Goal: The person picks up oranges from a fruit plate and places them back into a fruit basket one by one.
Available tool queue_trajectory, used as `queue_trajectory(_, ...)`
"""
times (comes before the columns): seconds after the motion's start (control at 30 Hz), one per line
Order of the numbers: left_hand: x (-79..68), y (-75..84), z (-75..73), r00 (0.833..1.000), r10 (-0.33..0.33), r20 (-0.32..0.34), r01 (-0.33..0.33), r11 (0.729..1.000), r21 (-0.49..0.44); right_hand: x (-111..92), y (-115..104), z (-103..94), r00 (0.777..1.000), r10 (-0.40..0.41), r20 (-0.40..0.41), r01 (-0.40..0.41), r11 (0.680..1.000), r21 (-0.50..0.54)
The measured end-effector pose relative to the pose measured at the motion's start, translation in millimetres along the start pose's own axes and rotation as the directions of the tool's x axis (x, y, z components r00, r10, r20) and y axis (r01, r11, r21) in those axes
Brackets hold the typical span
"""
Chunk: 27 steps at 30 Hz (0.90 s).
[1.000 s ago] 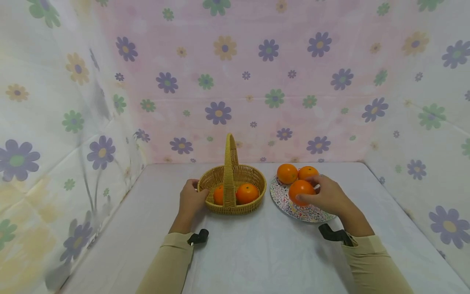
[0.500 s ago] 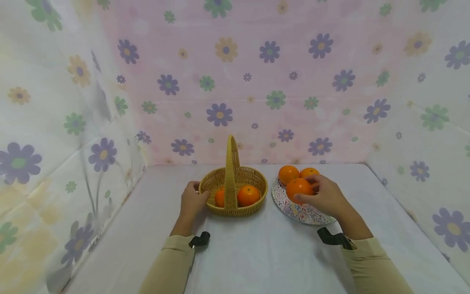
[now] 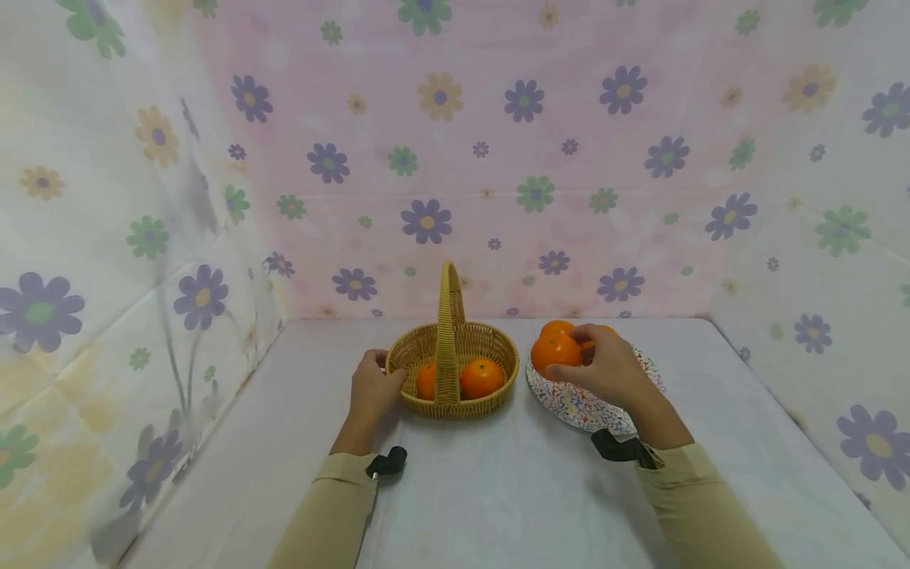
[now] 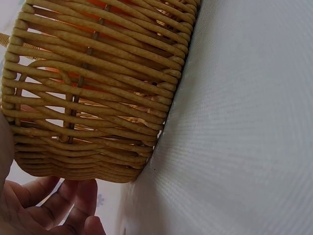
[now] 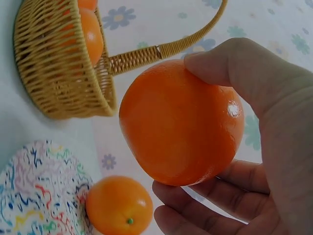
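My right hand (image 3: 610, 370) pinches an orange (image 3: 553, 357) between thumb and fingers, over the left part of a speckled plate (image 3: 577, 407). In the right wrist view the held orange (image 5: 181, 125) is well off the plate. Behind it lies a second orange (image 3: 557, 326), and a third is mostly hidden by my hand. My left hand (image 3: 374, 389) grips the left rim of a yellow wicker basket (image 3: 455, 409), thumb over the edge. Two oranges, one at the right (image 3: 483, 378) and one partly behind the handle (image 3: 426, 382), sit inside the basket.
The basket's tall arched handle (image 3: 445, 332) rises across its middle. A white cloth (image 3: 483, 498) covers the table. Flower-printed curtains (image 3: 490, 158) stand at the back and both sides. Dark wrist mounts (image 3: 388, 462) stick out from both sleeves.
My right hand has lifted the orange and carried it left, away from the plate's middle toward the basket. My left hand stays on the basket rim.
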<state>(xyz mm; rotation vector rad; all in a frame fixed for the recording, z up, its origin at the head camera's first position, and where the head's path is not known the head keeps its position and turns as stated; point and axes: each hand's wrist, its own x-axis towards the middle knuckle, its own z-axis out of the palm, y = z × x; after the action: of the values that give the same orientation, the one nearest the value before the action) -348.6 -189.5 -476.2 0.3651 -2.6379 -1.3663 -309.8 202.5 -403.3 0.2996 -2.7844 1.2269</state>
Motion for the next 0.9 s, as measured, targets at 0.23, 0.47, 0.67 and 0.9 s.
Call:
queue_trajectory(0.23,-0.8,0.0,-1.0,1.000,0.004,-0.009,-0.004,1.000,-0.005,8.9,-8.7,12.1,1.000,-0.010,-0.009,0.010,0.999,0.038)
queue_trajectory(0.47,-0.7,0.2,-0.9,1.000,0.008,-0.006,-0.008,1.000,0.004,12.5,-23.4,16.0,1.000,-0.004,0.005,0.003,0.997,0.078)
queue_trajectory(0.67,-0.6,0.3,-1.3,1.000,0.017,-0.003,-0.017,1.000,-0.001,20.2,-33.2,18.1,1.000,0.016,0.000,-0.016,0.995,0.101)
queue_trajectory(0.9,-2.4,1.5,-2.3,1.000,0.020,-0.002,-0.020,1.000,-0.007,24.9,-35.8,28.3,0.998,0.044,-0.055,-0.035,0.988,0.153)
